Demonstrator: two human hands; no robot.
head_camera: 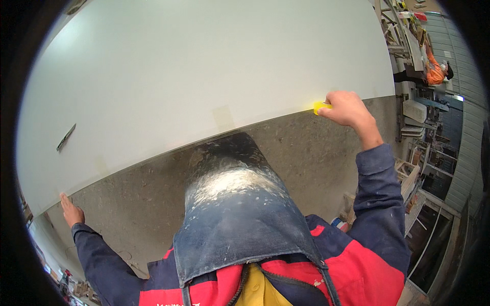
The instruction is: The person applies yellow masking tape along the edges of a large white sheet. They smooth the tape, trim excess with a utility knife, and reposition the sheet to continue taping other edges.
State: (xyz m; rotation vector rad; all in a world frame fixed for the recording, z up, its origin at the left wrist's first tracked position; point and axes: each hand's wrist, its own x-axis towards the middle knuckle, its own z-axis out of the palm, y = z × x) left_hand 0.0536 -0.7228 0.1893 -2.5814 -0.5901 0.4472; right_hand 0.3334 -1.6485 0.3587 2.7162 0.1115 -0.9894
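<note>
A large smooth white panel spreads out before me, its near edge at my apron. My right hand is closed around a small yellow object at that edge, right of centre; its kind cannot be told. My left hand touches the edge near the left corner, fingers extended, and nothing shows in it. On the panel's left part lies a thin dark pointed tool, perhaps a knife. Pale strips of tape cross the near edge.
A grey, stained concrete floor lies below the edge. At the far right, a person in orange stands among cluttered racks and benches. Wooden pieces and a round tub are near my right elbow.
</note>
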